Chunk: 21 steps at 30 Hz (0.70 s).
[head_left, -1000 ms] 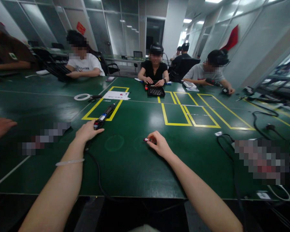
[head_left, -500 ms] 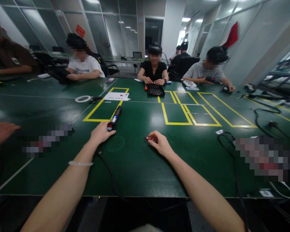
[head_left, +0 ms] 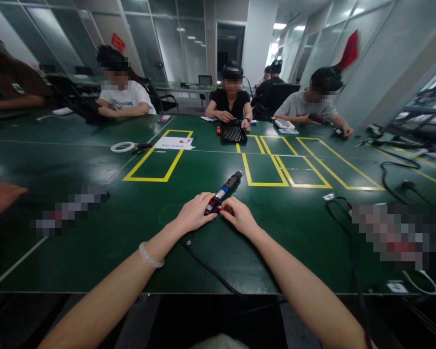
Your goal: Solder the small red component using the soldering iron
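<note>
Near the middle of the green table (head_left: 131, 261), my left hand (head_left: 196, 212) is wrapped round the lower end of a black tool (head_left: 224, 190) with a silver and blue band. The tool's narrow tip points away to the upper right. My right hand (head_left: 240, 216) pinches a small red and orange part (head_left: 227, 209) right beside the tool's lower end. Fingers hide much of that part, and I cannot tell whether it touches the tool. A black cable (head_left: 212, 271) runs from below my left hand to the table's front edge.
A white sheet (head_left: 172, 143) lies inside yellow tape beyond my hands, with a white ring (head_left: 122, 147) to its left. Across the table, a person works at a black tray (head_left: 233, 133). Another person's hand (head_left: 3, 196) is at far left. Cables (head_left: 339, 208) lie right.
My left hand has moved right with the black tool, bringing it against or close to my right hand. The tool now leans further right. The person opposite has shifted their hands at the tray.
</note>
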### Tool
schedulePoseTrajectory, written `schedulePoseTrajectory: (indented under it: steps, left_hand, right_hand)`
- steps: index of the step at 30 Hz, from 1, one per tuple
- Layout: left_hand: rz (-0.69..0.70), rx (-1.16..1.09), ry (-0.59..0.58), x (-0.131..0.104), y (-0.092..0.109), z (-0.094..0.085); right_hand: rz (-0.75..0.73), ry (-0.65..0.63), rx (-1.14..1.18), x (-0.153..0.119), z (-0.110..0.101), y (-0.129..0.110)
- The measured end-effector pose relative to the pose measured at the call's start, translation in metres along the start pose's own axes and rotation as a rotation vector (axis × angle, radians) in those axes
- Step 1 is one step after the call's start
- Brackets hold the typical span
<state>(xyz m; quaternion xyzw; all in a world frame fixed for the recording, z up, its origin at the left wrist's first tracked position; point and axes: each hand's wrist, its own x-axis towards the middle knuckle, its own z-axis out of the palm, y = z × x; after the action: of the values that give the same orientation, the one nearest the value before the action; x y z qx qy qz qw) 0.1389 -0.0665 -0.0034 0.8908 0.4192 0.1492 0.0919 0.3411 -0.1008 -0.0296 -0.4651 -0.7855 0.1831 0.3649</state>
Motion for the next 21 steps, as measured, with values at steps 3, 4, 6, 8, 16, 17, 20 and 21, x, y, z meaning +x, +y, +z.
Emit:
schedulePoseTrajectory:
  steps: [3, 4, 6, 8, 16, 17, 20, 21]
  left_hand:
    - [0.041, -0.025, -0.014, -0.001, 0.007, 0.001]
    - [0.045, -0.031, -0.018, -0.001, 0.008, 0.001]
    - [0.048, -0.040, -0.023, -0.001, 0.008, 0.001]
    - [0.048, -0.043, -0.026, -0.001, 0.006, 0.001]
    - [0.050, 0.036, -0.034, 0.001, 0.011, 0.001]
    - [0.043, 0.051, -0.031, 0.002, 0.014, 0.001]
    - [0.002, 0.103, -0.011, 0.006, 0.022, 0.003]
    - [-0.012, 0.122, 0.000, 0.007, 0.024, 0.004]
  right_hand:
    - [-0.012, -0.011, -0.085, -0.001, 0.003, -0.002]
    - [-0.018, -0.008, -0.104, -0.001, 0.004, -0.003]
    - [-0.031, 0.006, -0.125, 0.000, 0.005, -0.005]
    - [-0.038, 0.006, -0.120, 0.001, 0.005, -0.005]
    - [-0.079, -0.017, -0.030, 0.001, 0.003, 0.002]
    - [-0.082, -0.014, -0.024, 0.002, 0.002, 0.002]
    - [-0.082, -0.014, 0.023, 0.002, 0.001, 0.002]
    - [-0.081, -0.012, 0.041, 0.002, 0.000, 0.002]
